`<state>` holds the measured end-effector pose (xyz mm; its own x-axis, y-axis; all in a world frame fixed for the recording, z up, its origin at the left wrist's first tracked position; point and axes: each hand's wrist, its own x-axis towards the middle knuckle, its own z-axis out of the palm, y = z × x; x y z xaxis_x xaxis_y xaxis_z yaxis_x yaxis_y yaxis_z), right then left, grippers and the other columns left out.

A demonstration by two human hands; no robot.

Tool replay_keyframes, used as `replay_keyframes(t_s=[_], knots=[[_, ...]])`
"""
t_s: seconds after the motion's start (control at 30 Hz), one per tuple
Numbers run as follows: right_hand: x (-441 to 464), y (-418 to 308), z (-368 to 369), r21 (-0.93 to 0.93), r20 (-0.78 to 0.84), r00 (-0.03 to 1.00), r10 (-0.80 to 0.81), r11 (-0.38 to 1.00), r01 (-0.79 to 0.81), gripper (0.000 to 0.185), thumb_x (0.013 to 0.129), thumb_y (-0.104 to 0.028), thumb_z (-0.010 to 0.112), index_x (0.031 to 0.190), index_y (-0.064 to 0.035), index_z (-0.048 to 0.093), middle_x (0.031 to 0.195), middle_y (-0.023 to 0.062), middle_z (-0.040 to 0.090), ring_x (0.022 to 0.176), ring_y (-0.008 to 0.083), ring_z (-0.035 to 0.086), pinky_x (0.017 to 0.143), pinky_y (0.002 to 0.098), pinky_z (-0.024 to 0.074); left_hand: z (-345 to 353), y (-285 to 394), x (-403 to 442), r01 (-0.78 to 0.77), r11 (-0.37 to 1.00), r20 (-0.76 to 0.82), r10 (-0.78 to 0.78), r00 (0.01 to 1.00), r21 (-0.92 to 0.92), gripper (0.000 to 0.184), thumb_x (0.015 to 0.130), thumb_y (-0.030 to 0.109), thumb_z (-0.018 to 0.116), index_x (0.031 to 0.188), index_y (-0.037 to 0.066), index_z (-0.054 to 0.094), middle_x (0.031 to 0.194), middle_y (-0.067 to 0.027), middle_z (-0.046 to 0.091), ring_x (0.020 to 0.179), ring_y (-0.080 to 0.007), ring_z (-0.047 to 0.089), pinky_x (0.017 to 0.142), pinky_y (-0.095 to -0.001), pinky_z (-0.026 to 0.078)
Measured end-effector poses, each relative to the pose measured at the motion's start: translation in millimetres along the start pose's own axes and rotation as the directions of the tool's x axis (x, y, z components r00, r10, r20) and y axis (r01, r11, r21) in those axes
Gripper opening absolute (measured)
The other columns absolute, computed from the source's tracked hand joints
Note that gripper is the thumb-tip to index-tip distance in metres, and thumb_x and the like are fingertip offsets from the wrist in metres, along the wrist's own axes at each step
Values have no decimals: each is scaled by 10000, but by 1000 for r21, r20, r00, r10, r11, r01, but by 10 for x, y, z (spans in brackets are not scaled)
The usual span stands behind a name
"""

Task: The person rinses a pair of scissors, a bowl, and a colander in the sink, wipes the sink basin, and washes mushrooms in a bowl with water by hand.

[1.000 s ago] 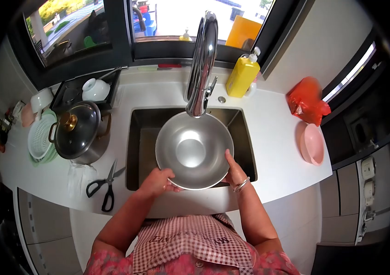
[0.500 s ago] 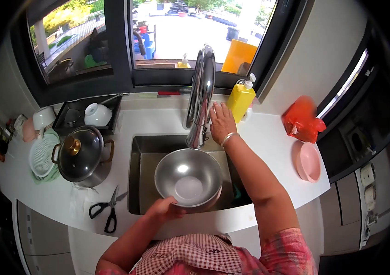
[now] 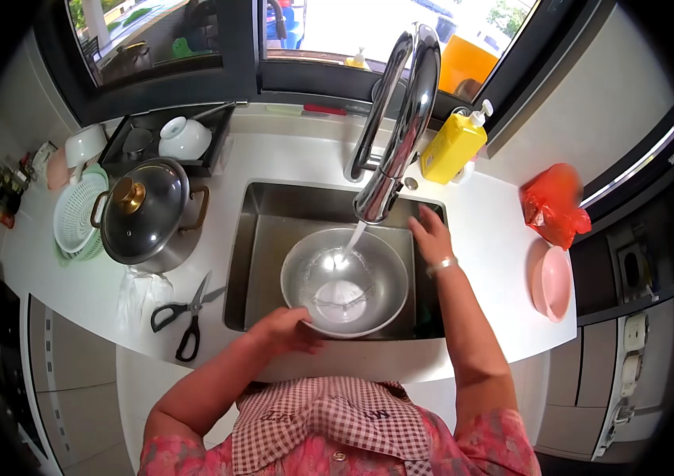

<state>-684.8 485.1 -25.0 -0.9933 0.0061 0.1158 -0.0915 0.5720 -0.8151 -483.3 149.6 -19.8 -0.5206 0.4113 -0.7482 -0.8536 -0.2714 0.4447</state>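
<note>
- Clasping the bowl point(image 3: 343, 285) by its near-left rim, in the sink point(image 3: 262, 246): left hand point(image 3: 284, 329).
- Right hand point(image 3: 432, 236) empty, fingers parted, near the tap point(image 3: 383, 188).
- Tap overhanging the bowl, pouring water point(image 3: 355, 236).
- Pot point(image 3: 147, 218), scissors point(image 3: 195, 307) left on the surface point(image 3: 495, 262).

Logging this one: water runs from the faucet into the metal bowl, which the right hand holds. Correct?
Not the right hand: the head view shows the left hand holding the metal bowl, into which water does run from the faucet.
</note>
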Motion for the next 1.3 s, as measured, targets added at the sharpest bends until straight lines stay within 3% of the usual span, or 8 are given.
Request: replay_keyframes(t_s=[0.27, 0.4, 0.53, 0.77, 0.93, 1.03, 1.13, 1.3], knots=[[-1468, 8, -732, 509, 197, 820, 538, 659, -554, 630, 987, -461, 628, 1467, -77, 492, 1320, 139, 623, 1019, 214, 686, 813, 313, 553, -297, 455, -103, -205, 965, -67, 218, 974, 164, 357, 874, 125, 601, 1138, -114, 612, 1032, -231, 698, 879, -360, 724, 755, -471, 617], [-1586, 5, -515, 696, 325, 778, 538, 421, -582, 946, 905, -701, 577, 1542, -43, 342, 1462, 205, 473, 1131, 305, 635, 842, 406, 565, 156, 475, 322, -217, 976, 113, 213, 971, 28, 334, 850, 74, 564, 1130, -108, 580, 1026, -232, 690, 843, -347, 715, 730, -444, 613], [-1585, -188, -295, 842, 468, 827, 312, 127, -524, 903, 958, -771, 289, 1543, -86, 347, 1486, 149, 495, 1281, 319, 564, 928, 510, 555, 356, 210, 510, -95, 995, 122, 90, 988, 31, 347, 861, 76, 533, 1143, -125, 553, 977, -241, 685, 787, -339, 701, 698, -424, 604], [-1471, -383, 143, 686, 633, 667, 393, 116, -718, 785, 972, -699, 366, 1520, -138, 396, 1485, 108, 509, 1275, 323, 571, 928, 573, 537, 61, 391, 183, -231, 952, -38, 243, 969, 201, 455, 885, 71, 498, 1296, -115, 439, 1047, -259, 653, 815, -340, 712, 680, -421, 624], [-989, 138, 831, 567, 735, 527, 426, 39, -823, 629, 1001, -581, 412, 1456, -148, 448, 1422, 128, 548, 1247, 357, 579, 957, 610, 503, 533, 592, -47, -394, 660, -232, 654, 720, 639, 781, 904, 18, 499, 1580, 65, 111, 1333, -281, 546, 890, -415, 703, 746, -449, 619], [-835, 246, 1217, 462, 695, 457, 555, 141, -875, 544, 1018, -525, 423, 1426, -168, 462, 1345, 157, 577, 1144, 382, 614, 973, 651, 472, 307, 466, 199, -286, -80, 184, 917, 355, 955, 915, 887, -29, 518, 1603, 108, -35, 1462, -289, 444, 1010, -489, 663, 836, -485, 586], [-792, 368, 1474, 411, 640, 449, 623, 216, -886, 472, 975, -516, 525, 1349, -229, 543, 1156, 82, 678, 939, 307, 689, 883, 641, 522, 490, 449, 67, -231, -108, 203, 875, 440, 967, 948, 858, -38, 555, 1609, 119, -1, 1473, -326, 415, 1099, -517, 615, 906, -497, 549], [-820, 301, 1375, 404, 647, 473, 598, 258, -878, 493, 968, -485, 575, 1361, -189, 549, 1203, 73, 658, 945, 263, 689, 848, 605, 555, 412, 458, 124, -222, -180, 253, 895, 367, 958, 948, 837, -32, 602, 1611, 116, 75, 1476, -326, 410, 1096, -492, 625, 904, -489, 554]])
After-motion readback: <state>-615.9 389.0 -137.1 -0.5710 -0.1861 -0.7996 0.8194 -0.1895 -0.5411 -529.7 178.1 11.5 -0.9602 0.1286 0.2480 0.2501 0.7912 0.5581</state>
